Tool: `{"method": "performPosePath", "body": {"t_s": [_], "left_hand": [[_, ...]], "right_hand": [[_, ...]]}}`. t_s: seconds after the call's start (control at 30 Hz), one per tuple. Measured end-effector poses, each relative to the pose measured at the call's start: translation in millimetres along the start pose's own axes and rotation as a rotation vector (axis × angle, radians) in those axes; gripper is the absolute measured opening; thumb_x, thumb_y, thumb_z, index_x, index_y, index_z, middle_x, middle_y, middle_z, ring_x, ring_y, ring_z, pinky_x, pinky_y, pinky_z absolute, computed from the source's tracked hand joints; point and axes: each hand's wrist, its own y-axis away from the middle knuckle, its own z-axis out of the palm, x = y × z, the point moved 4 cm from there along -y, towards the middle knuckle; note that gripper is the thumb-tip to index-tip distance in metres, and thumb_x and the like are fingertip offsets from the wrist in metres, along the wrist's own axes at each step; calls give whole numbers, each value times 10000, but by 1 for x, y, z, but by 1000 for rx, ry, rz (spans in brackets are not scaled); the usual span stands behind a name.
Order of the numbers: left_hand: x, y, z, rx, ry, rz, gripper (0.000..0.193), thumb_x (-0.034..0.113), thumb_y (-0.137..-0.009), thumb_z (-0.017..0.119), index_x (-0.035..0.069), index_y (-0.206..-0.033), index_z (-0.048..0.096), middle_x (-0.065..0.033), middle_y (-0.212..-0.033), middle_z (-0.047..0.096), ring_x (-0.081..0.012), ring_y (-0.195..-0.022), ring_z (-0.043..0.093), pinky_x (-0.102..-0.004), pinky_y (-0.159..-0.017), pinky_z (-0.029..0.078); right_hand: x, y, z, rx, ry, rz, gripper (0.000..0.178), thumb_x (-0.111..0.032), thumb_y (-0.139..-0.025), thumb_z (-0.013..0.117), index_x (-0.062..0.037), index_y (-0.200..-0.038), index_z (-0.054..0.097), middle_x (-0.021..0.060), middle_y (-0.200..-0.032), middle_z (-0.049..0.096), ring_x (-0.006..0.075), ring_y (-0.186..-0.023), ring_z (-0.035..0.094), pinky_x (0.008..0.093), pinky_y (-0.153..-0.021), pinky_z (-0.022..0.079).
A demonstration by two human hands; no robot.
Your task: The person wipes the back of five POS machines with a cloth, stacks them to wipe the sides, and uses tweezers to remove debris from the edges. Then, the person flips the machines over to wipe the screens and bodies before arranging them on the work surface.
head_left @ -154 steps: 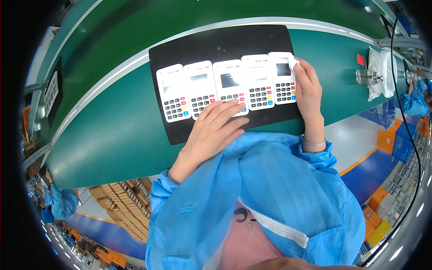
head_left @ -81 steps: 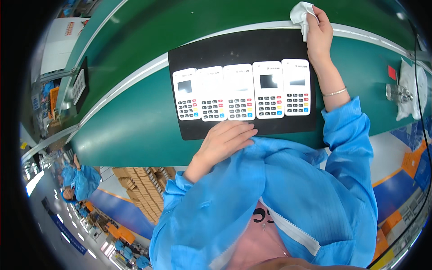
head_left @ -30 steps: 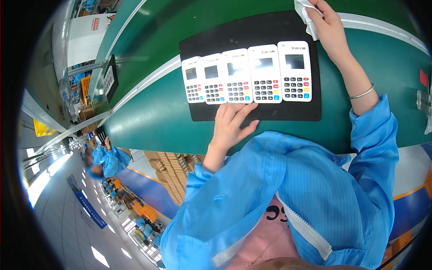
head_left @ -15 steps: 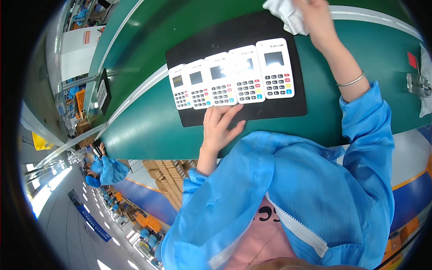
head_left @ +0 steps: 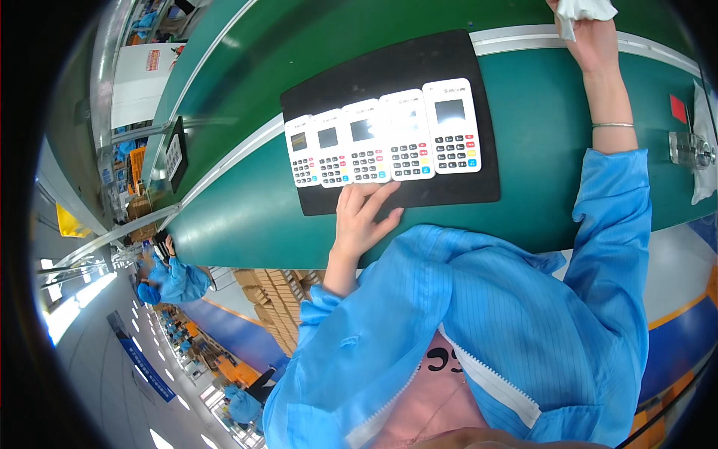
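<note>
Gripping cloth [head_left: 585, 10] in right hand [head_left: 596, 46], left hand [head_left: 356, 223] spread at black mat [head_left: 378, 66], green bench [head_left: 239, 206] beneath, cartons [head_left: 275, 298] at left.

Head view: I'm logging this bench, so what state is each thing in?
Five white card terminals, face up in a row; whether screens are lit is unclear
Black mat, flat under the terminals
White cloth, crumpled, held clear of the terminals
Right hand, closed on the cloth
Left hand, open, fingertips at the row's near edge
Blue jacket, partly unzipped
Clear container, open or shut: cannot tell
</note>
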Motion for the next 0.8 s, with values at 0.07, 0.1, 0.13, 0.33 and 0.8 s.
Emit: {"method": "performPosePath", "body": {"t_s": [0.07,0.1,0.13,0.33,0.8], "left_hand": [[0,-1,0,1,9,4,492,162,-665,801,146,-1145,694,-6,-950,585,-211,-875,540,-358,-776,457],[0,-1,-1,8,3,-1,492,162,-665,801,146,-1145,694,-6,-950,585,-211,-875,540,-358,-776,457],[0,-3,-1,5,19,10,488,165,-672,798,147,-1148,693,-9,-957,585,-215,-878,541,-359,-774,458],[3,-4,-4,11,65,32,463,188,-708,780,142,-1159,684,-23,-988,589,-235,-873,555,-360,-773,462],[-19,10,-27,514,-110,-24,386,113,-772,719,63,-1149,652,-83,-1095,613,-265,-986,569,-356,-893,437]], "right_hand": [[4,2,9,45,49,150,351,-308,-992,560,-48,-1227,547,243,-1181,586,257,-862,669,287,-647,580],[0,4,0,89,75,169,439,-307,-997,552,-71,-1355,462,241,-1302,531,291,-1064,642,293,-605,588],[-6,7,-3,81,75,175,439,-307,-997,552,-71,-1355,462,241,-1302,531,291,-1064,642,293,-605,588],[19,19,-2,104,906,440,238,-302,-1023,518,-75,-971,570,-22,-708,542,23,-499,396,172,-436,265],[-87,19,-30,635,1686,-646,483,-352,-1012,485,65,-1214,619,138,-1171,665,192,-996,641,309,-925,491]]}}
